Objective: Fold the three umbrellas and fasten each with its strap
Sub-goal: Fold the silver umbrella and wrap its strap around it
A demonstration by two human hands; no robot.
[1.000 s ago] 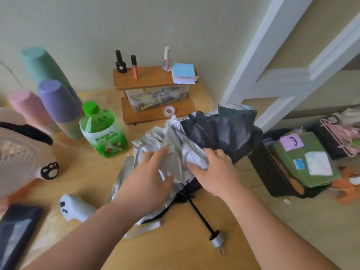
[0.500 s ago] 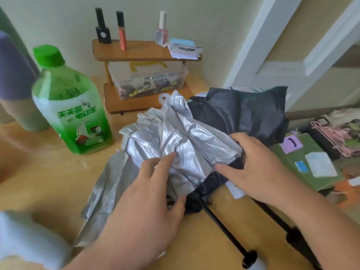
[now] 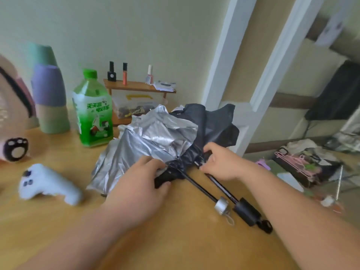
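Hands dropped from canopy to shafts. Now left hand [image 3: 140,184] grips crumpled silver fabric umbrella [image 3: 155,137] at hub. The right hand [image 3: 222,164] pinches black fabric umbrella [image 3: 214,121].

Green bottle [image 3: 93,114], white controller [image 3: 47,183], stacked cups [image 3: 49,88], wooden shelf [image 3: 136,87] with polish bottles [image 3: 111,74]

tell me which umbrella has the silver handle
The silver umbrella, on the left: its shaft ends in a small silver handle, while the black umbrella beside it ends in a longer black handle.
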